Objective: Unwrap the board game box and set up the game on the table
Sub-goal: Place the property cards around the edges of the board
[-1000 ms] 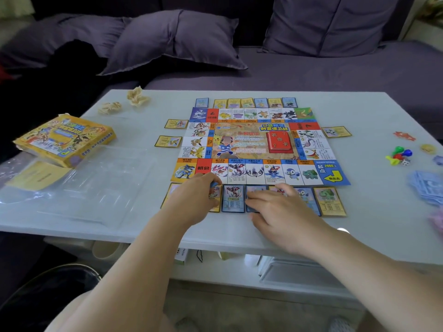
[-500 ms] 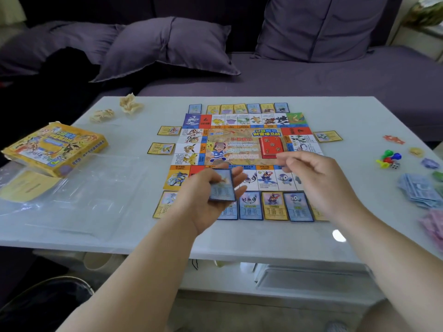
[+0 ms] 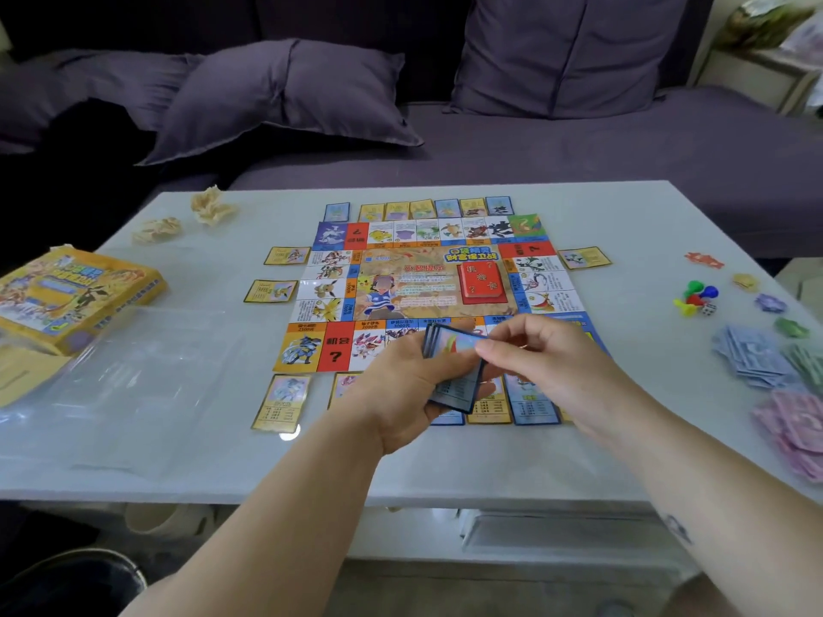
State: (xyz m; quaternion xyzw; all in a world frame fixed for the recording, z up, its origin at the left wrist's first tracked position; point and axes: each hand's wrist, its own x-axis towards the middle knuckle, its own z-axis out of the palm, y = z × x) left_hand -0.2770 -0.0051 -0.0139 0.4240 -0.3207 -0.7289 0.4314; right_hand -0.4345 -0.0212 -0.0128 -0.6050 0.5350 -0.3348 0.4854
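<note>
A small stack of blue-bordered cards (image 3: 454, 371) is being gripped in the left hand (image 3: 401, 394) above the near edge of the pale glossy table (image 3: 401, 465), while its top card is being pinched between thumb and fingers of the right hand (image 3: 547, 362). Beneath the hands, a row of yellow- and blue-framed cards (image 3: 280, 403) is being shown laid flat along the near side of the colourful square paper game board (image 3: 427, 282) — the board lying spread at the table's middle, a red card deck (image 3: 483, 282) resting on it. To the left, the yellow cardboard game box (image 3: 75, 296) is lying beside clear plastic wrap (image 3: 133, 376). To the right, stacks of paper play money (image 3: 752, 356) and coloured plastic pawns (image 3: 694, 296) are being kept — beyond, a grey sofa (image 3: 579, 144).
</note>
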